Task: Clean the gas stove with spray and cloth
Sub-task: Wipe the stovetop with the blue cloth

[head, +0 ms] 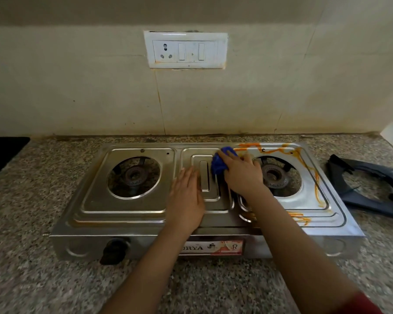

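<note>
Crumpled blue cloth (217, 166) is gripped by the right hand (242, 175) against the stainless-steel two-burner gas stove (123, 219). The left hand (186, 200) is laid flat alongside, fingers straight.

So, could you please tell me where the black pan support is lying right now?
In the head view, the black pan support lies on the granite counter just off the right end of the stove, nearest the orange-stained burner.
</note>
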